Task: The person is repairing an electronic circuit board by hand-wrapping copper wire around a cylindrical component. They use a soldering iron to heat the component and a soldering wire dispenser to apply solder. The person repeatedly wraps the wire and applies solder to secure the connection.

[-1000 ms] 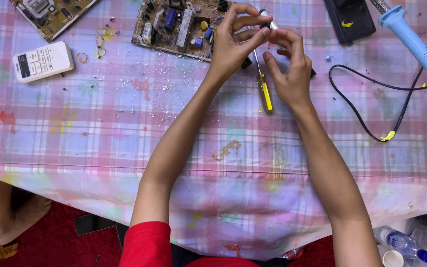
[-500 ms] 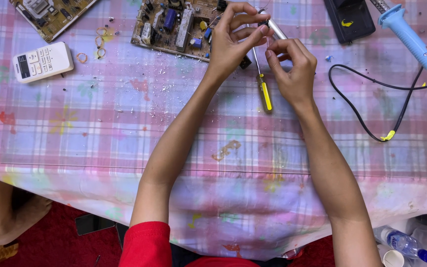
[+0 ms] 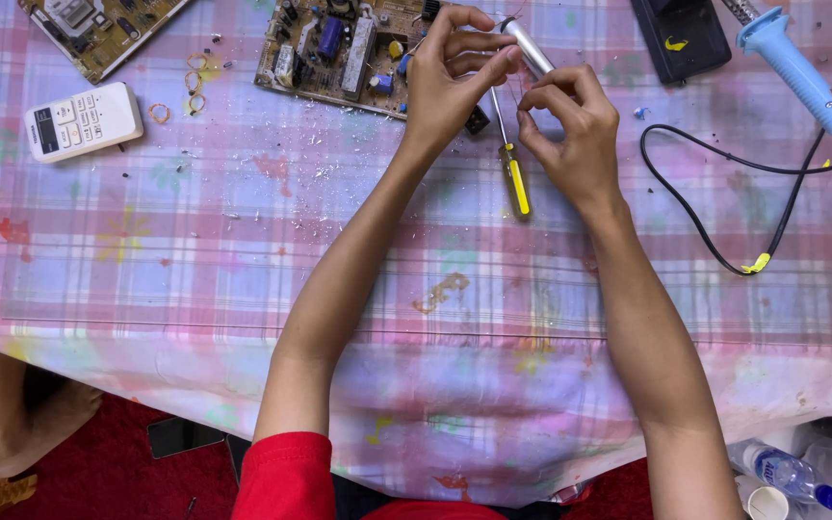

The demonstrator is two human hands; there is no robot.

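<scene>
Two hands: our left hand (image 3: 450,82) pinches a metal tube (image 3: 529,46), right hand (image 3: 575,130) fingers pinched beside it above the screwdriver (image 3: 510,164); keep grip steady.

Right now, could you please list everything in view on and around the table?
tube: 1, silver, held in both hands above the far table edge
screwdriver: 1, yellow handle, lying on the cloth between the hands
circuit boards: 2, brown-green; one by the left hand, one far left corner
remote: 1, white, left side
rubber bands: several, orange, between remote and board
soldering iron: 1, blue handle, far right
cable: 1, black, looped on the right
black case: 1, far edge, right of the hands
tablecloth: 1, pink-blue plaid
bottle: 1, clear with blue cap, below the table, right
left hand: pinching the tube
right hand: fingertips at the tube
</scene>
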